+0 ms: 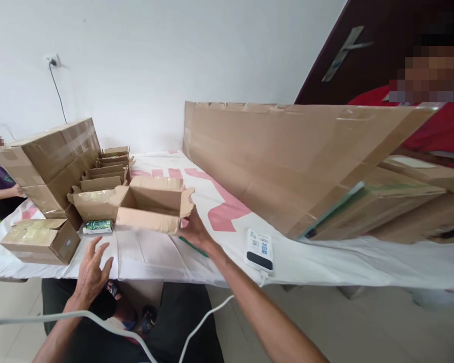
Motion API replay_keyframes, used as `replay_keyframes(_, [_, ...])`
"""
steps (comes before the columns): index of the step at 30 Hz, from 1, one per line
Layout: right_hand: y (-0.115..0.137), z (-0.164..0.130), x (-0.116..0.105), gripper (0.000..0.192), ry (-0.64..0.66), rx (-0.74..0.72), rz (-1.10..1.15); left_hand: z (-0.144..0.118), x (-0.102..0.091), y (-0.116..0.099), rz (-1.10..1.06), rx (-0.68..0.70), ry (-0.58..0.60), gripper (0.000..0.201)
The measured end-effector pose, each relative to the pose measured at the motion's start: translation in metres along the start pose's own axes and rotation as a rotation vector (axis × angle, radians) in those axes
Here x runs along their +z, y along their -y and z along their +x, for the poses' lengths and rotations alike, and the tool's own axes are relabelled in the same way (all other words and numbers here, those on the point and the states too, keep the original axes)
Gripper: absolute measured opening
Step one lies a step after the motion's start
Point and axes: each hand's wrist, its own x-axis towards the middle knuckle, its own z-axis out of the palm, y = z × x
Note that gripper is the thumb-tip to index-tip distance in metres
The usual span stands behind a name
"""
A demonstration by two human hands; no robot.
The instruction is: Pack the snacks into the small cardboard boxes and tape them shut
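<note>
My right hand (192,228) grips the right end of an open cardboard box (147,219), which is tilted slightly and has its flaps up. Bare cardboard shows inside that box. Over the table's front edge, my left hand (93,269) is held with its fingers spread and nothing in them. Just beyond it lies a small green and white package (98,227). To its left is a taped cardboard box (41,241) with a small label on its end. A green strip (193,247) shows beneath my right hand.
Stacked taped cartons (56,156) and a row of open boxes (106,174) stand at the left. A tall cardboard panel (272,156) crosses the right side. A white device (259,249) trails a cable (212,310) across my lap. One person sits at each side.
</note>
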Motion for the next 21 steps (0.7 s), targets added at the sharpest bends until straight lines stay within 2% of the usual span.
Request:
replay_keyframes(3, [-0.015,0.041,-0.014,0.101,-0.001,0.051,0.13,-0.014,0.017,-0.001,-0.055,-0.002,0.127,0.033])
replay_keyframes(5, [-0.03,0.058,-0.02,0.099,-0.015,0.065,0.161,-0.023,0.028,-0.005,-0.074,-0.01,0.177,0.033])
replay_keyframes(8, [-0.05,0.069,-0.023,0.09,-0.018,0.059,0.163,-0.031,0.041,-0.009,-0.082,-0.012,0.204,0.033])
replay_keyframes(12, [-0.069,0.074,-0.02,0.09,0.077,0.054,0.191,-0.031,0.048,-0.01,-0.065,-0.012,0.239,0.034])
replay_keyframes(16, [-0.084,0.086,-0.017,0.102,0.183,0.125,0.186,-0.004,0.046,0.001,0.074,-0.107,0.363,0.034])
replay_keyframes(21, [-0.098,0.104,-0.014,0.107,0.23,0.159,0.102,0.05,0.044,0.034,0.32,-0.424,0.461,0.03])
